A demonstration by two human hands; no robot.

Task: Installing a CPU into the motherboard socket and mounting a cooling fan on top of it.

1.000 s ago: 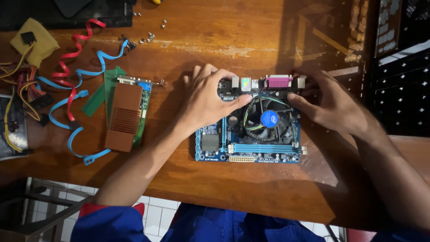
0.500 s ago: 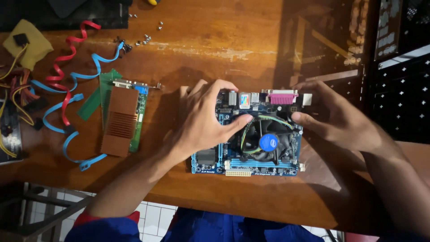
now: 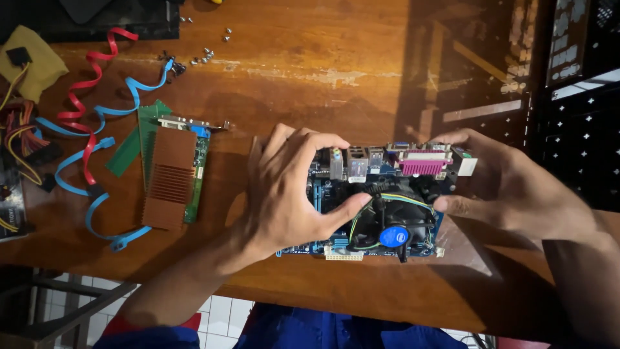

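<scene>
Head view: the bench (image 3: 310, 58) carries a blue circuit board (image 3: 378, 194) clamped between both hands, left hand (image 3: 290, 194) on one end, right hand (image 3: 516, 187) on the other. Its long axis runs hand to hand, ports facing away. Thumbs near the fan (image 3: 391, 223) could snag its wires. A copper-finned card (image 3: 171, 181) lies left of the left hand.

Motherboard (image 3: 378, 200) left half — hidden by hands.

Both hands grip a blue motherboard (image 3: 361, 200) over the wooden table (image 3: 310, 64) — left hand (image 3: 290, 194) on its left edge, right hand (image 3: 510, 187) opposite.
</scene>
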